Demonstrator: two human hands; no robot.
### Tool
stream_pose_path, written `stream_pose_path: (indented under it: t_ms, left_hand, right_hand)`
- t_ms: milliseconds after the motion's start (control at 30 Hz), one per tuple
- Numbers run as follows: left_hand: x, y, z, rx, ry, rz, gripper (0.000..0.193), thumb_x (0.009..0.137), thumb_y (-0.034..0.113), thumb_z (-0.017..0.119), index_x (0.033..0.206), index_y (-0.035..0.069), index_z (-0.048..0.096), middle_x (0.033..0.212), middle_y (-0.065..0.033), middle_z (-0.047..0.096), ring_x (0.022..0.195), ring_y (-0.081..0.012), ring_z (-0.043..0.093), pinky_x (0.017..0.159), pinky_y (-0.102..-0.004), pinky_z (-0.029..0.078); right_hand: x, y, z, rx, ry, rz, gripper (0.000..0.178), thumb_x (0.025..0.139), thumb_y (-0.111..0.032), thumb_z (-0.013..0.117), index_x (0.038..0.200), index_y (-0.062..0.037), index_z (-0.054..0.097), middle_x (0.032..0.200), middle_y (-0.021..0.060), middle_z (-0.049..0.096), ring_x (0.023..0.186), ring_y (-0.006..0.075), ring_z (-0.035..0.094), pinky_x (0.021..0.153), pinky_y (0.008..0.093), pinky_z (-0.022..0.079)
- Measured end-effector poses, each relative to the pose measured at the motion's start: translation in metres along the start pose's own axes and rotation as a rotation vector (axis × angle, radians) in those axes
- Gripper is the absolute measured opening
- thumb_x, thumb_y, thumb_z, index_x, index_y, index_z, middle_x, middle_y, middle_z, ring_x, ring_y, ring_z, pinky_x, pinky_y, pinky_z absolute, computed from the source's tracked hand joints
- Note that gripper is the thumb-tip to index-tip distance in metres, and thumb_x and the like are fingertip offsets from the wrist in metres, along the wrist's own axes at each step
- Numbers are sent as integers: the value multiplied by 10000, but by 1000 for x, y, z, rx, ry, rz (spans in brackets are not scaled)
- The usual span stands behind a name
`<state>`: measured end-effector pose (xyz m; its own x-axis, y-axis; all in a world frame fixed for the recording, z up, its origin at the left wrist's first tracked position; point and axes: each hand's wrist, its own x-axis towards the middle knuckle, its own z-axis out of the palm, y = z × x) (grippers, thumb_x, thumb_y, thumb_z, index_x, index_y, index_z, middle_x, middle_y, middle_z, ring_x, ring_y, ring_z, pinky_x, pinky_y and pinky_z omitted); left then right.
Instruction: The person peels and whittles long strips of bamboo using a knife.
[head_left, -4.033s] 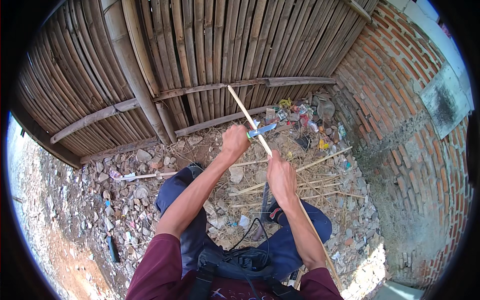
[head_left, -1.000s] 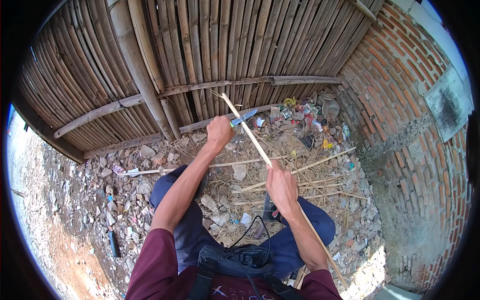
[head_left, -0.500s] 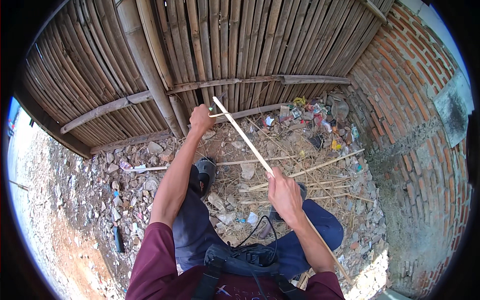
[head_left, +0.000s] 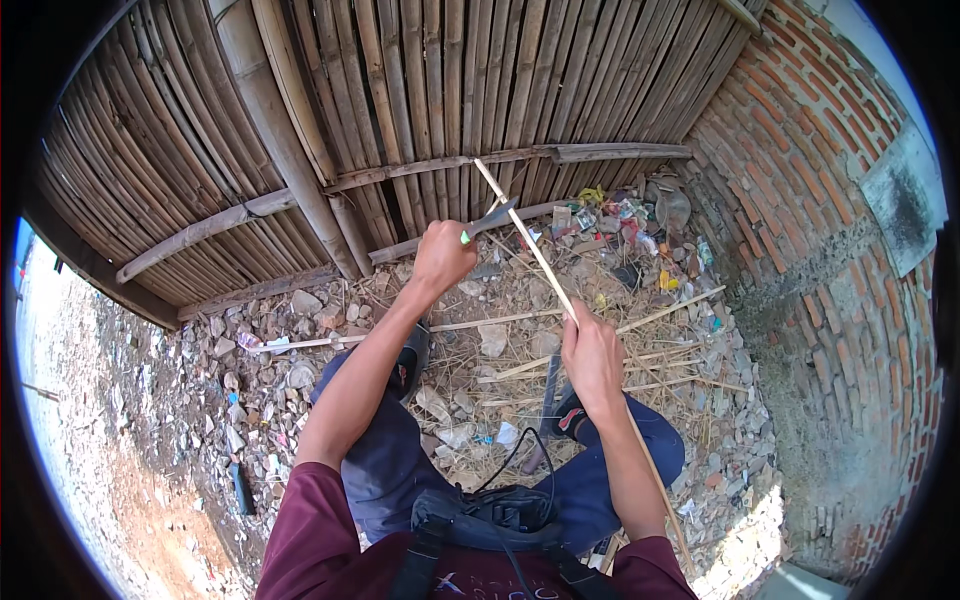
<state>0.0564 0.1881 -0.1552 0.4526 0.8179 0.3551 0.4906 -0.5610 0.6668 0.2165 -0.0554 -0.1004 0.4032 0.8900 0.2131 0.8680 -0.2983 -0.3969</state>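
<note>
Closed around a knife [head_left: 492, 218] is my left hand [head_left: 444, 256]; a bright green bit shows on the handle, and the handle is otherwise hidden in the fist. The grey blade reaches right and crosses a long pale bamboo strip [head_left: 537, 254], seeming to touch it. My right hand [head_left: 594, 362] is wrapped round the strip's middle. From there the strip slants up and away toward the bamboo wall, while its other end runs back beneath my right forearm past my knee.
A bamboo slat wall [head_left: 480, 90] stands ahead, a brick wall [head_left: 800, 220] on the right. Loose bamboo strips [head_left: 672, 308] lie on stony ground between my feet. Litter [head_left: 625, 220] is heaped in the far corner; a dark object [head_left: 241, 490] lies at left.
My left hand has come nearer and to the right with the knife, whose blade now shows plainly. The thin curl beside the strip no longer shows. My right hand and strip have shifted right.
</note>
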Motion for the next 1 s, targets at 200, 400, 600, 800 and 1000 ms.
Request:
stream_pose_path:
  t_ms: [200,400,600,800,1000]
  left_hand:
    - [-23,17,28,146,-158,86,151,758,50,692,861,-20,777,866,-326,717,876,-520,714,854,-585,597]
    - [-12,18,28,117,-123,-46,132,747,53,723,848,-8,784,883,-311,731,866,-502,729,833,-574,608]
    - [-6,17,30,232,-148,-81,147,748,59,752,877,16,807,877,-279,750,856,-461,754,813,-562,621]
    - [4,11,33,256,-143,-116,190,751,90,777,929,45,826,922,-251,767,885,-454,758,828,-545,626]
    - [20,-21,25,258,-92,-213,240,758,102,795,980,10,793,1007,-261,768,967,-449,757,868,-542,620]
  right_hand:
    - [-2,-14,0,-70,-7,-38,360,1020,-112,613,1362,-3,636,952,243,748,828,432,754,712,542,597]
    - [-8,-19,0,-50,37,-84,383,1024,-112,616,1392,-10,624,950,249,745,825,436,753,714,544,601]
    - [-12,-20,-2,-60,28,-90,375,1038,-120,609,1390,9,623,959,250,745,814,440,752,706,541,602]
    - [-15,-20,-3,-74,-2,-59,371,1029,-105,614,1380,13,633,1003,256,750,840,444,751,728,538,604]
    - [-25,-19,-2,-63,-73,-32,378,1020,-100,614,1384,-2,636,1019,268,753,850,447,751,740,540,605]
